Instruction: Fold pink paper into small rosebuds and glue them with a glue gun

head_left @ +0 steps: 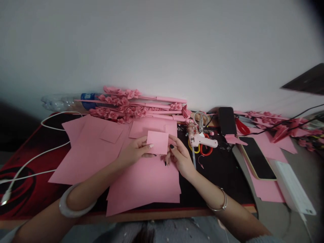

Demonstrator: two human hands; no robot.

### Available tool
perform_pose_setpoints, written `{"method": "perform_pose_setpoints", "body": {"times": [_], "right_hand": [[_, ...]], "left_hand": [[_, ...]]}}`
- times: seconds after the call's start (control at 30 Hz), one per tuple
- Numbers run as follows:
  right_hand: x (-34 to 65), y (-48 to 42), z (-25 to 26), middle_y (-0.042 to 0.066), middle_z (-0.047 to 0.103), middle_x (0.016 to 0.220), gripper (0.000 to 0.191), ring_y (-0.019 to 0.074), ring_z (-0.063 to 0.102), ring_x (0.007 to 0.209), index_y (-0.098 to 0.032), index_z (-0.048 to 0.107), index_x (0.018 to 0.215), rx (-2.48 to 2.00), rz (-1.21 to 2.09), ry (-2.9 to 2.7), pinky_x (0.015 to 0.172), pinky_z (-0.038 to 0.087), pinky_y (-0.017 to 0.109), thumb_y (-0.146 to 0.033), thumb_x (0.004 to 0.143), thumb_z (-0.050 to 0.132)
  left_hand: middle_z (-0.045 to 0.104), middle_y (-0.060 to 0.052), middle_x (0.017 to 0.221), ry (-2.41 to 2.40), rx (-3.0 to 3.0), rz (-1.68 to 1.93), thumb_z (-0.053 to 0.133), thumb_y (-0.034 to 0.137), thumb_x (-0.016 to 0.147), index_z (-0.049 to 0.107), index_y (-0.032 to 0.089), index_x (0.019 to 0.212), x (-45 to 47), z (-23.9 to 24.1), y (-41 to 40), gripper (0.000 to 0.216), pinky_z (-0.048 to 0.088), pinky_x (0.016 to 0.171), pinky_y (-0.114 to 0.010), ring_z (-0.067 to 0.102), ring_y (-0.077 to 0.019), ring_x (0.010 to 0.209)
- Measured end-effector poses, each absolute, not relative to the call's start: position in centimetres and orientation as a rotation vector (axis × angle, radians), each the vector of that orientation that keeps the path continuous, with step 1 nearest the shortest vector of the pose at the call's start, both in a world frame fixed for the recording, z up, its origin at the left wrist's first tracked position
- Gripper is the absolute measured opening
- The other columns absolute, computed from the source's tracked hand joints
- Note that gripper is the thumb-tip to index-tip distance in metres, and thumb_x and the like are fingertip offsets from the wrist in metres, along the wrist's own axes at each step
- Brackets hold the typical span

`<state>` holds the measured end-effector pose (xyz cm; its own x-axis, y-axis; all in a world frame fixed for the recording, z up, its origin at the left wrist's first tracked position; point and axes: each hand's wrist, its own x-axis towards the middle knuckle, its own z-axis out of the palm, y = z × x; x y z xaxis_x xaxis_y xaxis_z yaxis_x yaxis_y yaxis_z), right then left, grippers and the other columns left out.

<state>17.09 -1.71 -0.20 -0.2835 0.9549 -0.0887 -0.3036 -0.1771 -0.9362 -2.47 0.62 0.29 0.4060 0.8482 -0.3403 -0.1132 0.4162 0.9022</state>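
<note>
A small square of pink paper [157, 141] is held up between my two hands, above large pink sheets [144, 182] spread on the dark desk mat. My left hand [134, 151] pinches its left edge, thumb on the front face and fingers behind. On the right edge, my right hand [180, 155] grips the square with thumb and forefinger, its other fingers curled below. Another small pink square [111, 134] lies on the sheets to the left. Just right of my right hand are a pink glue gun [204, 140] and scissors [207, 150] with red and yellow handles.
Pink paper flowers [121, 104] on stems lie along the wall beside a clear plastic bottle [62, 102]. A phone [258, 158] rests on pink paper at right, near a white power bank [293, 187]. Another dark phone [227, 120] stands behind. A white cable [32, 158] crosses the left side.
</note>
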Motion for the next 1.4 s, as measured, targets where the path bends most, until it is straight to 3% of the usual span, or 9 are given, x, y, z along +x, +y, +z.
{"method": "perform_pose_setpoints", "body": {"times": [0.07,0.17,0.33,0.6,0.77,0.93,1.07,1.23,1.4], "right_hand": [[17.1,-1.7,-0.3,-0.005,0.056,0.066,0.052,0.0112,0.057,0.049,-0.026,0.035,0.134,-0.903,1.577,-1.117,0.042,0.042,0.021,-0.032,0.087,0.056],[17.1,-1.7,-0.3,-0.002,0.057,0.081,0.048,0.0094,0.056,0.056,-0.029,0.041,0.129,-0.916,1.515,-1.247,0.047,0.044,0.021,-0.022,0.085,0.058],[17.1,-2.0,-0.2,-0.003,0.053,0.075,0.036,0.0090,0.053,0.056,-0.024,0.055,0.112,-1.012,1.474,-1.372,0.050,0.045,0.022,-0.011,0.079,0.058],[17.4,-2.0,-0.1,-0.005,0.050,0.063,0.015,0.0083,0.044,0.049,-0.020,0.057,0.092,-1.079,1.482,-1.369,0.045,0.035,0.021,-0.020,0.079,0.064],[17.6,-1.8,0.0,-0.001,0.057,0.076,0.017,0.0106,0.048,0.059,-0.019,0.059,0.087,-1.092,1.458,-1.372,0.053,0.038,0.023,-0.024,0.075,0.070],[17.7,-1.6,0.4,0.002,0.058,0.079,0.015,0.0163,0.055,0.074,-0.019,0.060,0.068,-1.122,1.363,-1.452,0.068,0.043,0.030,-0.026,0.074,0.072],[17.6,-1.5,0.8,0.005,0.061,0.089,0.023,0.0198,0.058,0.087,-0.019,0.055,0.059,-1.124,1.321,-1.438,0.079,0.042,0.033,-0.023,0.075,0.071],[17.4,-1.7,0.6,0.003,0.060,0.075,0.024,0.0172,0.056,0.073,-0.019,0.051,0.059,-1.189,1.350,-1.401,0.067,0.042,0.029,-0.024,0.076,0.068],[17.3,-1.8,0.4,-0.002,0.052,0.061,0.022,0.0115,0.044,0.053,-0.019,0.051,0.061,-1.313,1.301,-1.433,0.052,0.035,0.024,-0.026,0.076,0.066]], "left_hand": [[0.066,-0.011,0.119,0.945,0.895,0.750,0.070,0.036,0.077,0.055,0.019,0.124,-2.7,0.4,0.9,0.052,0.056,0.074,-0.028,0.066,-0.0228,0.098],[0.066,-0.009,0.119,0.911,0.856,0.726,0.070,0.031,0.078,0.055,0.021,0.125,-3.1,0.7,1.0,0.050,0.055,0.070,-0.023,0.066,-0.0198,0.095],[0.067,-0.009,0.117,0.870,0.879,0.574,0.069,0.029,0.079,0.057,0.021,0.123,-3.7,0.9,1.2,0.046,0.056,0.072,-0.024,0.068,-0.0189,0.091],[0.071,-0.010,0.103,0.747,0.951,0.345,0.065,0.040,0.081,0.065,0.018,0.105,-3.9,0.9,1.1,0.032,0.054,0.068,-0.025,0.071,-0.0197,0.080],[0.073,-0.009,0.084,0.685,0.953,0.265,0.059,0.041,0.086,0.068,0.015,0.095,-3.7,1.7,0.7,0.029,0.053,0.067,-0.026,0.071,-0.0208,0.077],[0.072,-0.007,0.098,0.646,0.935,0.241,0.061,0.036,0.085,0.066,0.019,0.099,-3.6,2.1,0.4,0.023,0.053,0.065,-0.026,0.072,-0.0204,0.075],[0.069,-0.009,0.109,0.738,0.879,0.327,0.062,0.041,0.084,0.061,0.022,0.114,-3.3,1.6,0.4,0.035,0.054,0.074,-0.029,0.072,-0.0212,0.086],[0.065,-0.008,0.114,0.765,0.922,0.448,0.057,0.045,0.087,0.058,0.023,0.119,-2.9,1.6,0.3,0.039,0.053,0.085,-0.033,0.067,-0.0211,0.097],[0.063,0.000,0.072,0.797,1.188,0.403,0.058,0.037,0.087,0.057,0.019,0.115,-2.6,1.4,-0.4,0.034,0.049,0.060,-0.024,0.060,-0.0132,0.063]]}}
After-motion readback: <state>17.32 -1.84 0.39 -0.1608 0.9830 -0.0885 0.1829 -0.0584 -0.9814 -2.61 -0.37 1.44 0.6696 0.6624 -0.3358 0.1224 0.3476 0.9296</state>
